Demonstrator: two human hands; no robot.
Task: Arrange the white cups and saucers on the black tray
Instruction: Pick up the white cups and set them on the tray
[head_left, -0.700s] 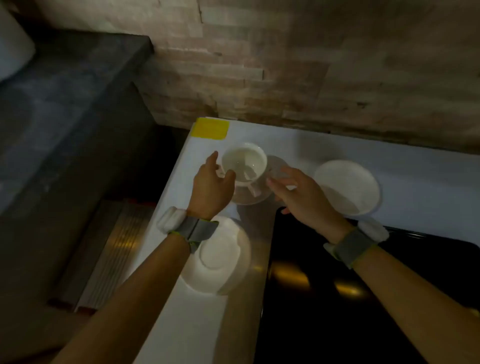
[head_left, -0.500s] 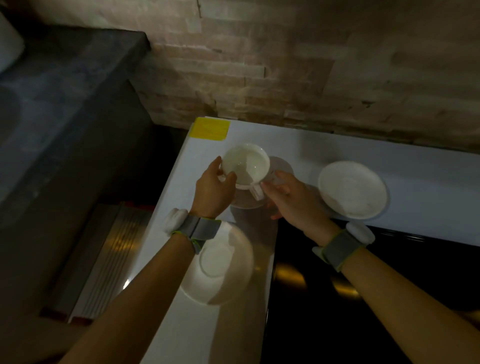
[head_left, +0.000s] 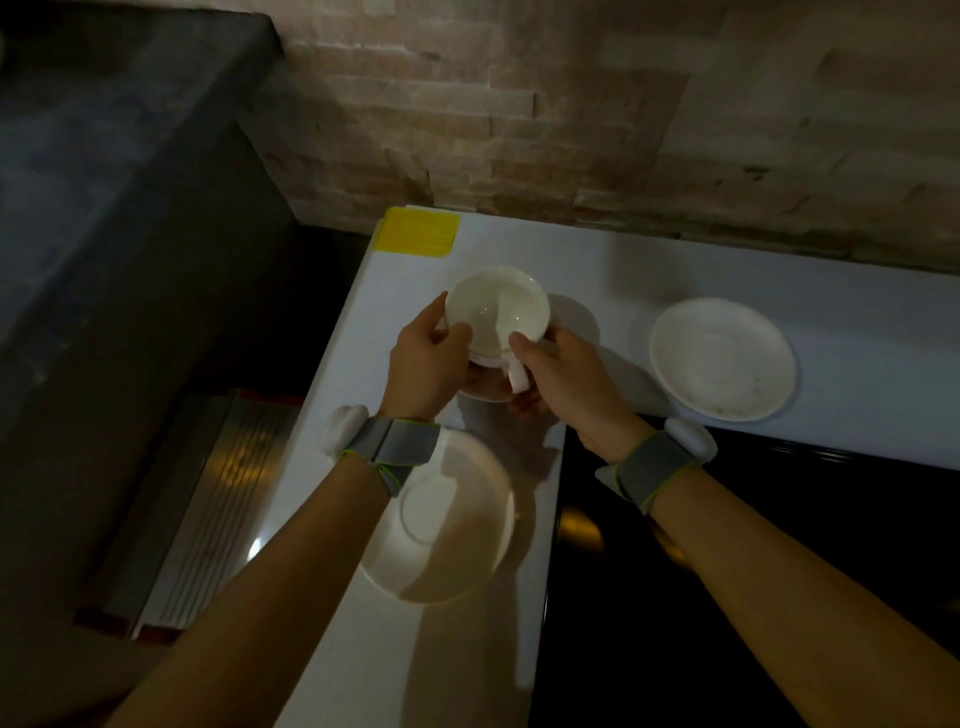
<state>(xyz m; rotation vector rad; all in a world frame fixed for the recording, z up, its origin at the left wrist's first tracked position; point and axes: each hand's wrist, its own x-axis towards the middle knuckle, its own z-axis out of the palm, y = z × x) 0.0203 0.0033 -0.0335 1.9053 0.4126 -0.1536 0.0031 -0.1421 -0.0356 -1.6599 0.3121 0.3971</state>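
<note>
A white cup (head_left: 496, 309) is held between both hands above a saucer (head_left: 576, 319) at the table's far left. My left hand (head_left: 426, 364) grips the cup's left rim. My right hand (head_left: 561, 374) grips its right side by the handle. A second white saucer (head_left: 722, 358) lies to the right on the table. A third saucer (head_left: 447, 525) lies near me, partly under my left wrist. The black tray (head_left: 753, 597) fills the lower right, with nothing on it in view.
The white table (head_left: 857, 312) stands against a brick wall (head_left: 571, 114). A yellow tape patch (head_left: 418, 231) marks its far left corner. A dark counter (head_left: 104, 156) rises on the left, with a gap and metal rails (head_left: 208, 499) beside the table's left edge.
My right hand has moved left and closed on the cup's handle side. Both hands now hold the cup, which appears to have risen slightly off its saucer.
</note>
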